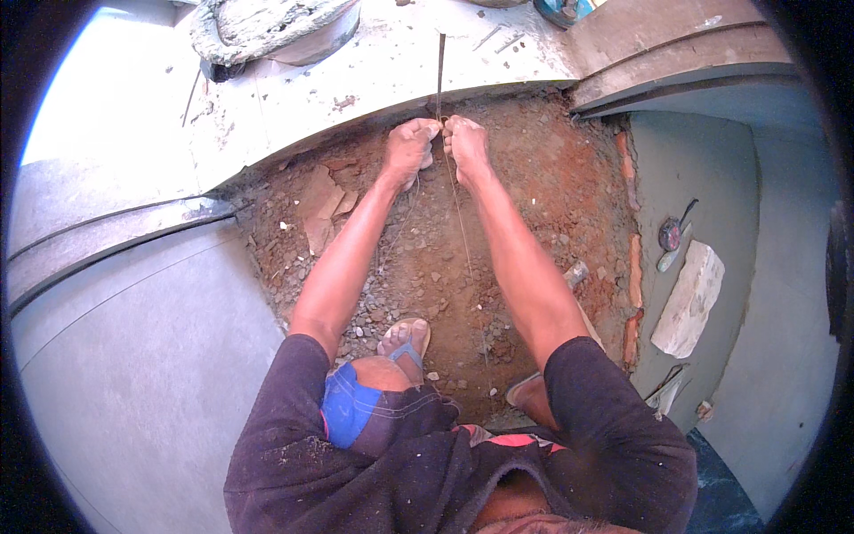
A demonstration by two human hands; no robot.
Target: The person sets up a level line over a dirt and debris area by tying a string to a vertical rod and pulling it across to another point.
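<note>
My left hand (411, 147) is closed, its fingertips pinching a thin string (463, 227) beside the lower end of a straight dark rod (441, 67). My right hand (465, 147) is closed on the string too, just right of my left one, near a small loop at the rod. Whether either hand also grips the rod I cannot tell. The string hangs down over rough brown soil (525, 160) with stones and broken flat pieces (320, 209). The rod reaches up across a white speckled ledge (356, 89).
A rough coated basin (249, 31) stands on the ledge. Grey panels (133, 320) and concrete (685, 160) flank the dirt strip. At right lie a tape measure (670, 234), a pale block (687, 298) and a trowel (667, 387). My sandalled feet (402, 343) are below.
</note>
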